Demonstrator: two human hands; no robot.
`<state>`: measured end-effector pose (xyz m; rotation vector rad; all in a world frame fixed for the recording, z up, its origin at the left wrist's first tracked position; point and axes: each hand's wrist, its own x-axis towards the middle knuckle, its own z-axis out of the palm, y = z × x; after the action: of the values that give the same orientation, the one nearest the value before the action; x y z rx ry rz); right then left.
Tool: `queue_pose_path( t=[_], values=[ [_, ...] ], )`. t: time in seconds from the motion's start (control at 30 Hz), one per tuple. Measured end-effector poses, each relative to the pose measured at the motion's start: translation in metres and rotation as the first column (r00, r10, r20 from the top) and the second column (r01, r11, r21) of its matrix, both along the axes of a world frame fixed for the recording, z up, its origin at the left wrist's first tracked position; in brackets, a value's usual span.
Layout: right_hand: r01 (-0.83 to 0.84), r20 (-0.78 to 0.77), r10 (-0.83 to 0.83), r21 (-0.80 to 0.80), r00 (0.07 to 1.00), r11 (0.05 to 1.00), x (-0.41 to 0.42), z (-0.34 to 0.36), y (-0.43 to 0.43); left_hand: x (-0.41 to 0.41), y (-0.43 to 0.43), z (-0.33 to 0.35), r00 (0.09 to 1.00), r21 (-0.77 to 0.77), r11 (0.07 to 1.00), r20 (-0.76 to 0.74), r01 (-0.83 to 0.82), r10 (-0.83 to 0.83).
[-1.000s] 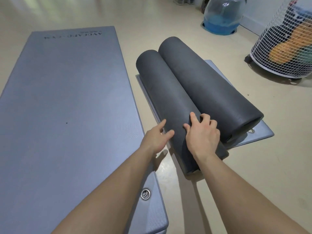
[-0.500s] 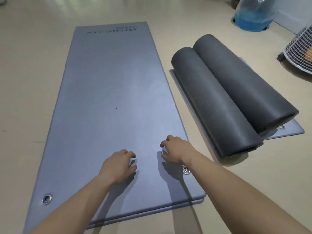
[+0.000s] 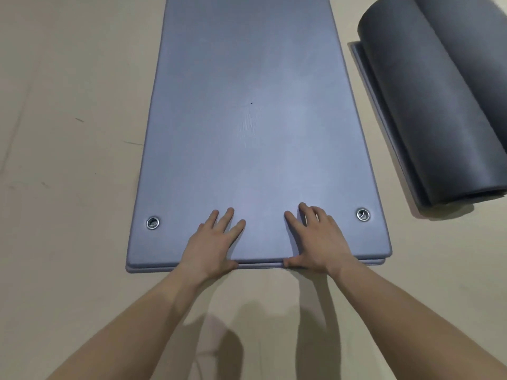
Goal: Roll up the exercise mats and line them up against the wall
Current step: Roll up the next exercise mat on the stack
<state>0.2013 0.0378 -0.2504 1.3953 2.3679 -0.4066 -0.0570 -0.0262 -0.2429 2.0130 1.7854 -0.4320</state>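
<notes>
Your left hand and right hand lie flat on the near end of the unrolled blue-grey mat on the floor. Each grip is apart, with the thumbs at the mat's edge. A dark rolled mat lies to its right, not touching it.

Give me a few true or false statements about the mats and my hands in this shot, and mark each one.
1. The left hand and right hand both rest on the near end of the flat blue-grey mat. True.
2. The flat blue-grey mat is half rolled. False: what shows of it lies flat.
3. A rolled dark grey mat lies to its right. True.
4. The flat blue-grey mat has no metal fittings. False: one eyelet sits near its near left corner, another near its near right corner.
5. The right hand touches the rolled dark grey mat. False: bare floor lies between them.
</notes>
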Motion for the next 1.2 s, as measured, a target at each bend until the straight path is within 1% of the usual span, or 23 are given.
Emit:
queue_pose_path(
  t=[0.1, 0.17, 0.23, 0.3, 0.43, 0.47, 0.5, 0.53, 0.6, 0.67, 0.7, 0.77, 0.83, 0.87, 0.93, 0.97, 1.0, 1.03, 1.07, 1.1, 1.13, 1.17, 1.2],
  values=[
    [-0.039, 0.045, 0.038, 0.012, 0.998, 0.999, -0.002, 0.001, -0.005, -0.004, -0.006, -0.008, 0.999, 0.045, 0.998, -0.002, 0.038, -0.038],
    [-0.06, 0.055, 0.059, 0.018, 0.997, 0.998, -0.003, 0.003, -0.008, -0.01, -0.01, -0.012, 0.992, 0.137, 0.983, 0.014, 0.122, -0.125],
    [-0.074, 0.059, 0.074, 0.006, 0.996, 0.997, -0.004, 0.008, -0.009, -0.016, -0.014, -0.013, 0.97, 0.241, 0.946, 0.055, 0.218, -0.238],
    [-0.091, 0.03, 0.093, -0.041, 0.995, 0.995, -0.005, 0.014, -0.005, -0.02, -0.018, -0.013, 0.949, 0.355, 0.898, 0.076, 0.261, -0.306],
    [-0.19, -0.032, 0.187, -0.141, 0.982, 0.972, 0.002, 0.023, 0.006, -0.018, -0.023, -0.011, 0.953, 0.57, 0.777, -0.034, 0.266, -0.301],
    [-0.223, -0.032, 0.221, -0.105, 0.975, 0.969, 0.005, 0.027, 0.007, -0.014, -0.02, -0.008, 0.968, 0.596, 0.774, -0.022, 0.215, -0.252],
    [-0.256, -0.04, 0.255, 0.001, 0.966, 0.967, 0.007, 0.031, 0.007, -0.011, -0.014, -0.004, 0.983, 0.601, 0.787, 0.011, 0.141, -0.185],
    [-0.275, -0.042, 0.285, 0.167, 0.958, 0.947, 0.009, 0.031, 0.006, -0.009, -0.006, 0.001, 0.993, 0.588, 0.807, 0.05, 0.057, -0.106],
    [-0.151, -0.077, 0.204, 0.44, 0.976, 0.885, 0.007, 0.034, 0.006, -0.011, 0.013, 0.015, 0.997, 0.551, 0.832, 0.076, -0.066, 0.028],
    [0.021, -0.151, 0.07, 0.526, 0.986, 0.85, -0.004, 0.043, 0.01, -0.017, 0.034, 0.035, 0.99, 0.442, 0.886, 0.065, -0.141, 0.125],
    [0.058, -0.153, 0.02, 0.485, 0.988, 0.872, -0.011, 0.052, 0.014, -0.021, 0.043, 0.043, 0.988, 0.38, 0.912, 0.044, -0.154, 0.148],
    [0.066, -0.064, -0.045, 0.373, 0.997, 0.926, -0.018, 0.077, 0.028, -0.024, 0.062, 0.063, 0.993, 0.279, 0.953, 0.011, -0.117, 0.119],
    [0.033, -0.051, -0.018, 0.31, 0.999, 0.95, -0.016, 0.1, 0.049, -0.026, 0.082, 0.091, 0.992, 0.093, 0.989, 0.045, -0.118, 0.114],
    [0.013, -0.056, 0.0, 0.235, 0.998, 0.972, -0.017, 0.113, 0.06, -0.029, 0.091, 0.104, 0.99, 0.001, 0.992, 0.073, -0.124, 0.123],
    [0.003, -0.051, 0.002, 0.09, 0.999, 0.996, -0.022, 0.13, 0.077, -0.035, 0.103, 0.124, 0.987, -0.101, 0.988, 0.092, -0.12, 0.13],
    [0.008, -0.047, -0.007, 0.037, 0.999, 0.999, -0.024, 0.131, 0.084, -0.038, 0.105, 0.129, 0.992, -0.061, 0.993, 0.072, -0.103, 0.107],
    [0.028, -0.042, -0.029, -0.022, 0.999, 0.999, -0.027, 0.129, 0.091, -0.038, 0.102, 0.131, 0.998, 0.06, 0.996, 0.013, -0.068, 0.067],
    [0.059, -0.034, -0.062, -0.086, 0.997, 0.995, -0.028, 0.123, 0.098, -0.035, 0.096, 0.127, 0.999, 0.293, 0.956, -0.052, 0.0, 0.016],
    [0.086, -0.035, -0.092, -0.141, 0.995, 0.986, -0.028, 0.115, 0.104, -0.027, 0.083, 0.118, 0.993, 0.479, 0.874, -0.111, 0.087, -0.038],
    [0.107, -0.045, -0.118, -0.186, 0.992, 0.977, -0.028, 0.107, 0.11, -0.018, 0.066, 0.105, 0.986, 0.583, 0.799, -0.146, 0.147, -0.075],
    [0.122, -0.067, -0.14, -0.215, 0.988, 0.969, -0.028, 0.1, 0.117, -0.01, 0.051, 0.089, 0.982, 0.642, 0.744, -0.144, 0.184, -0.118],
    [0.133, -0.092, -0.158, -0.228, 0.983, 0.964, -0.028, 0.095, 0.123, -0.004, 0.038, 0.072, 0.979, 0.647, 0.735, -0.147, 0.201, -0.139],
    [0.135, -0.115, -0.164, -0.23, 0.98, 0.964, -0.028, 0.091, 0.128, -0.001, 0.028, 0.056, 0.981, 0.582, 0.791, -0.153, 0.188, -0.121]
  ],
)
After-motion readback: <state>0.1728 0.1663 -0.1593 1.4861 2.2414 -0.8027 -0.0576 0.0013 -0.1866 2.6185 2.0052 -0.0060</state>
